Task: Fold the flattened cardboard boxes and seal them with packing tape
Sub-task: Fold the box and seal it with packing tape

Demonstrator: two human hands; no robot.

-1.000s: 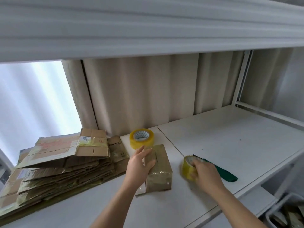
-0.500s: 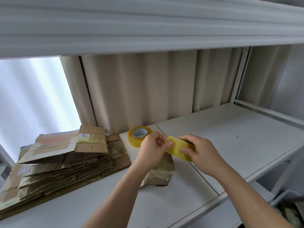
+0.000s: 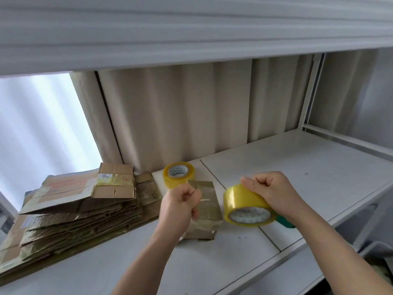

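Right hand [image 3: 270, 193]: it is up in the air, fingers curled over the top of a yellow tape roll [image 3: 246, 206], holding it tight.
Left hand [image 3: 180, 201]: fingers are curled in, thumb pressed to the first finger like a pinch. A clear strip of tape may run from it to the roll, but I cannot tell for sure.
Small box [image 3: 205, 211]: folded up, brown and shiny with tape, sitting on the white table [image 3: 297, 167] under and between the hands.
Second tape roll [image 3: 178, 174]: lying flat on the table just behind the small box.
Flat boxes [image 3: 70, 209]: a messy stack on the left side of the table.
Green thing [image 3: 287, 222]: peeks out from under the right wrist.
Curtain [image 3: 180, 116]: hangs behind the table.
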